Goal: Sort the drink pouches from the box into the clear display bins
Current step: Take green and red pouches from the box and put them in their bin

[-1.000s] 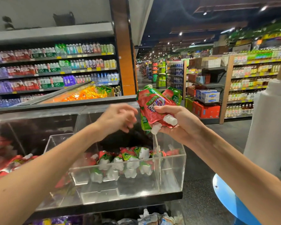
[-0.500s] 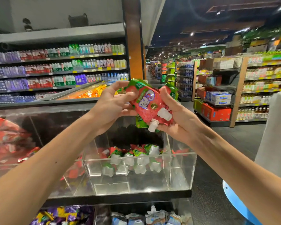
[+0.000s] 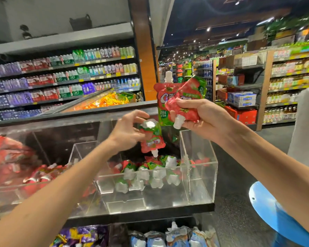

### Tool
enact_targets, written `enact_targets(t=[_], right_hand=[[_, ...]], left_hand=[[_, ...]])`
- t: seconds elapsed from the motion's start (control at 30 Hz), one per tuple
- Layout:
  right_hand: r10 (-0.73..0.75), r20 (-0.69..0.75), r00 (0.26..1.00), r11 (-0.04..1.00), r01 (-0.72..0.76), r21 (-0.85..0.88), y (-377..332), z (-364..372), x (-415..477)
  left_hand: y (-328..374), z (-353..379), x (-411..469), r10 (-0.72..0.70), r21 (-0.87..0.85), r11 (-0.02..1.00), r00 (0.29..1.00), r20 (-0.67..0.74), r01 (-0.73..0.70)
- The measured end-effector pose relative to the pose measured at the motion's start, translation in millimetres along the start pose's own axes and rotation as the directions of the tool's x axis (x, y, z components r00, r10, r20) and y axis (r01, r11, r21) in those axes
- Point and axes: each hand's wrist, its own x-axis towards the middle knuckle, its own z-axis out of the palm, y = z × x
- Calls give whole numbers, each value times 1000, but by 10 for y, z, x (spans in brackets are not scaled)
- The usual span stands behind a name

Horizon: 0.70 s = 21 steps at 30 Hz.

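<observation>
My right hand (image 3: 202, 116) grips a bunch of red-and-green drink pouches (image 3: 181, 94) above the clear display bin (image 3: 198, 177). One pouch in the bunch points its white cap up and another points its cap down. My left hand (image 3: 128, 131) holds a single red-and-green pouch (image 3: 152, 139) by its bottom end. This pouch hangs spout down just over the bin's back part. Several matching pouches (image 3: 150, 173) lie inside the bin. The box is not in view.
A neighbouring clear bin (image 3: 9, 166) on the left holds red packs. Purple pouches (image 3: 78, 236) and blue pouches (image 3: 177, 237) fill the shelf below. A blue round object (image 3: 275, 213) and a white object (image 3: 307, 132) stand at the right. Store aisles stretch behind.
My left hand has taken one pouch from the bunch and lowered it over the bin. My right hand has turned the remaining pouches and still holds them up.
</observation>
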Motion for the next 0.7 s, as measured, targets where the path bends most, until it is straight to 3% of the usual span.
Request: enact_targets(t=[0.17,0.23,0.33,0.5,0.7], right_hand=[[-5,41,999,999,2,53,-32,21,-17],[-1,45,999,997,-2,72,-47,-2,-28],[2,17,1000,997,-3,75,-54,-44,-37],[2,-6,1000,998,-2,56,-56,-98,-18],[18,-32,999,1000,-18,21,34,-111,5]], left_hand=[[-30,418,326,263,104,955,955,136,-278],[-78,595,443,313,253,897,926,212,-361],[-122,867,531,252,362,851,901,352,-380],[-174,1147,610,252,302,829,796,551,-471],[-145,1089,661,9,280,922,738,675,-268]])
